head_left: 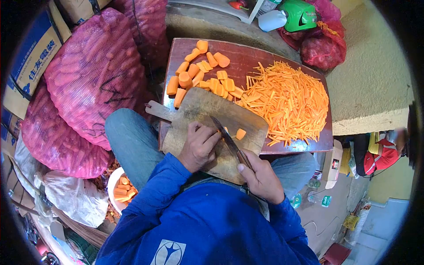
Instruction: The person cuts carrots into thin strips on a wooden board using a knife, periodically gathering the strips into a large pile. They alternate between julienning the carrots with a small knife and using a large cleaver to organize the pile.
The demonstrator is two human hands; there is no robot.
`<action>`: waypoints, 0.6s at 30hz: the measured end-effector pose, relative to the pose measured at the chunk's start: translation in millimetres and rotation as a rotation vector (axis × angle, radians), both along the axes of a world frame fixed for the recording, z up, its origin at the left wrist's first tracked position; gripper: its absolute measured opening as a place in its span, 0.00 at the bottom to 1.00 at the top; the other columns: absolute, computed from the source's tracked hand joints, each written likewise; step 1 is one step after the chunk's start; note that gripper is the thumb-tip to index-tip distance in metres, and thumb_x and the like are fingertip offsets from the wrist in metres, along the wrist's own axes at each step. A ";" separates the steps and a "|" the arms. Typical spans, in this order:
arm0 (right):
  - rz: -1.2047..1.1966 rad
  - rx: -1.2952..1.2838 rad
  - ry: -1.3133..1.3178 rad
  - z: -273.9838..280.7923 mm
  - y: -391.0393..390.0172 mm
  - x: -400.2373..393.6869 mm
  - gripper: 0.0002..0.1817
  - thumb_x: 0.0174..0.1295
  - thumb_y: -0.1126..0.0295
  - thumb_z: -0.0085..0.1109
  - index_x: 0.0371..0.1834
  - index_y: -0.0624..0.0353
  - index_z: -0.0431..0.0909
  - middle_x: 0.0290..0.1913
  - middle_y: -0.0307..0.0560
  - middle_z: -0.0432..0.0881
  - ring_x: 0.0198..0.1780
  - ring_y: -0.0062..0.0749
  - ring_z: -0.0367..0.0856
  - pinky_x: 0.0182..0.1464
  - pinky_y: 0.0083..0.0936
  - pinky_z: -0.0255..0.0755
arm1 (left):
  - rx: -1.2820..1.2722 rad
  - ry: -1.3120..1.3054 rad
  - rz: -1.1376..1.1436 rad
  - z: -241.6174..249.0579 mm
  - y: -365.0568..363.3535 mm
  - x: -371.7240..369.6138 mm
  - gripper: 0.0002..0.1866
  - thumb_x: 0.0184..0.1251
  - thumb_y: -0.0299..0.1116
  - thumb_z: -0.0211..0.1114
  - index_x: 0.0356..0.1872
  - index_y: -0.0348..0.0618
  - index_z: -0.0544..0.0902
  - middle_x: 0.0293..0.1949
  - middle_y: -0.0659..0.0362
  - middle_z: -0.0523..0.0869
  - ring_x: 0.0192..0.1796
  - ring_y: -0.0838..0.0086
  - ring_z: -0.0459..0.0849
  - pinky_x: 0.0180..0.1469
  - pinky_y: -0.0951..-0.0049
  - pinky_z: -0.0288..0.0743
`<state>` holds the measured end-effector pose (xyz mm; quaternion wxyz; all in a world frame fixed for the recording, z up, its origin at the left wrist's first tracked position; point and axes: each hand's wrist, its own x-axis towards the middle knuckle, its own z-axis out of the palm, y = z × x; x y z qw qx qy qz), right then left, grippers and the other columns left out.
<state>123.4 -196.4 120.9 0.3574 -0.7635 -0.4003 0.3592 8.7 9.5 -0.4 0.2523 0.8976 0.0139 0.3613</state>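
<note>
My right hand is closed around the handle of a knife, whose dark blade points away from me across a worn wooden chopping board. Just left of the blade, my left hand rests on the board with its fingers curled; whatever lies under them is hidden. A small cut carrot piece sits on the board right of the blade, and another orange bit shows partly behind the knife. Past the board's right edge spreads a large heap of carrot sticks. Peeled carrot chunks and slices lie beyond its left side.
The board overlaps a reddish-brown table. Big pink mesh sacks of carrots crowd the left. A white bucket of carrot pieces stands by my left leg. Plastic bottles lie on the floor at right; another person is partly visible.
</note>
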 end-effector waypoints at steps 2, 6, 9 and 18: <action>-0.004 0.021 -0.008 -13.4 2.3 -2.1 0.22 0.80 0.66 0.58 0.72 0.63 0.74 0.37 0.65 0.85 0.39 0.59 0.89 0.45 0.43 0.81 | 0.000 0.017 0.001 3.7 -0.8 -1.5 0.22 0.43 0.20 0.72 0.47 0.36 0.87 0.43 0.54 0.86 0.42 0.60 0.86 0.57 0.54 0.72; 0.027 0.069 -0.050 -35.6 20.3 9.6 0.21 0.80 0.67 0.58 0.71 0.64 0.74 0.37 0.66 0.85 0.41 0.60 0.89 0.47 0.44 0.80 | 0.017 -0.043 0.026 -0.8 -3.8 4.7 0.21 0.44 0.20 0.71 0.46 0.37 0.87 0.42 0.55 0.86 0.41 0.61 0.85 0.56 0.55 0.72; 0.022 0.059 -0.013 -38.6 20.7 10.1 0.21 0.80 0.67 0.58 0.71 0.64 0.75 0.38 0.65 0.85 0.41 0.59 0.89 0.48 0.43 0.80 | 0.014 -0.026 0.036 0.2 -3.3 2.6 0.21 0.45 0.20 0.71 0.46 0.37 0.87 0.41 0.56 0.86 0.41 0.62 0.85 0.56 0.56 0.71; -0.026 0.054 0.062 -10.5 5.4 4.6 0.21 0.81 0.65 0.57 0.72 0.63 0.75 0.32 0.57 0.80 0.34 0.42 0.83 0.43 0.39 0.79 | 0.011 0.001 -0.008 -1.7 -0.4 -2.2 0.25 0.43 0.22 0.73 0.50 0.37 0.87 0.45 0.54 0.87 0.45 0.61 0.87 0.61 0.52 0.71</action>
